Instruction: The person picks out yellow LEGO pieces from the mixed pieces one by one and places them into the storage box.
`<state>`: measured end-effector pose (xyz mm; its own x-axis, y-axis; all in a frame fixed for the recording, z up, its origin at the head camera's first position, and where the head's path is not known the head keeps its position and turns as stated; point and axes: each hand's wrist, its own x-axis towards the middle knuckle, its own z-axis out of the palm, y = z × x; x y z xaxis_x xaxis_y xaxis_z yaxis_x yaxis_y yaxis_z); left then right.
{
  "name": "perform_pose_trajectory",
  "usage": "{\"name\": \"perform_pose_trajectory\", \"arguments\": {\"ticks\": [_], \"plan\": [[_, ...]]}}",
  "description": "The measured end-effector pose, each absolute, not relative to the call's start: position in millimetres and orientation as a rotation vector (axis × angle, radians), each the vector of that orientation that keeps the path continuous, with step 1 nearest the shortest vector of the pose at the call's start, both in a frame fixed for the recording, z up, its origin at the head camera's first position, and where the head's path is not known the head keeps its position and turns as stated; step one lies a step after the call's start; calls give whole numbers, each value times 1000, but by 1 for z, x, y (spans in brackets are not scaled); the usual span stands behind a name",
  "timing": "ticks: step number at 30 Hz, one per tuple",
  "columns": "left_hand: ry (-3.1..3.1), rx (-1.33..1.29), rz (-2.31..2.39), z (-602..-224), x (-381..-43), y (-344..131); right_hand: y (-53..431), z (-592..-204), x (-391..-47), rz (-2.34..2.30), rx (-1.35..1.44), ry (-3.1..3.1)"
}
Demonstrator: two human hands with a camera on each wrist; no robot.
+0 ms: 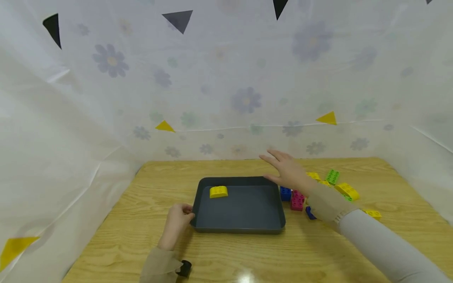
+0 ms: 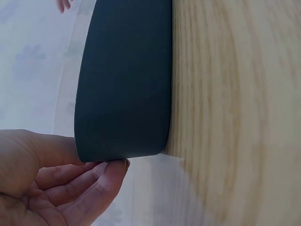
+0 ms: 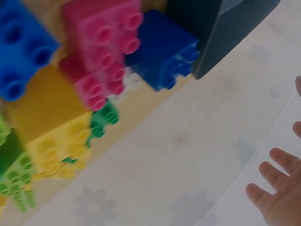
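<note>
A dark grey rectangular tray [image 1: 244, 208] lies on the wooden table, with one yellow building brick [image 1: 218, 192] inside near its back left. My left hand [image 1: 177, 220] pinches the tray's left side; up close in the left wrist view, the thumb [image 2: 54, 149] is at the rim and the curled fingers touch the outer wall. Above the tray's back right corner hovers my right hand [image 1: 286, 171], fingers spread and holding nothing. A blue brick [image 1: 285, 193] and a pink brick [image 1: 297, 200] sit just right of the tray, partly below the right forearm.
Several more bricks lie in a loose group on the right, among them a green brick [image 1: 332, 177] and a yellow curved brick [image 1: 347, 191]. The right arm hides part of this group. A white flowered curtain [image 1: 226, 78] surrounds the table [image 1: 127, 239] at the back and sides.
</note>
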<state>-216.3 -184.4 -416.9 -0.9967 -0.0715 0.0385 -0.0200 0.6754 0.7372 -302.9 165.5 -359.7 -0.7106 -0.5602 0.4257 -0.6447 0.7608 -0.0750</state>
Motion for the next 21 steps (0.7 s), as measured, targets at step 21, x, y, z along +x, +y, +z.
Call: {"name": "perform_pose_trajectory", "arguments": {"ticks": [21], "plan": [[-2804, 67, -1221, -412, -214, -186, 237, -375, -260, 453, 683, -2890]]}}
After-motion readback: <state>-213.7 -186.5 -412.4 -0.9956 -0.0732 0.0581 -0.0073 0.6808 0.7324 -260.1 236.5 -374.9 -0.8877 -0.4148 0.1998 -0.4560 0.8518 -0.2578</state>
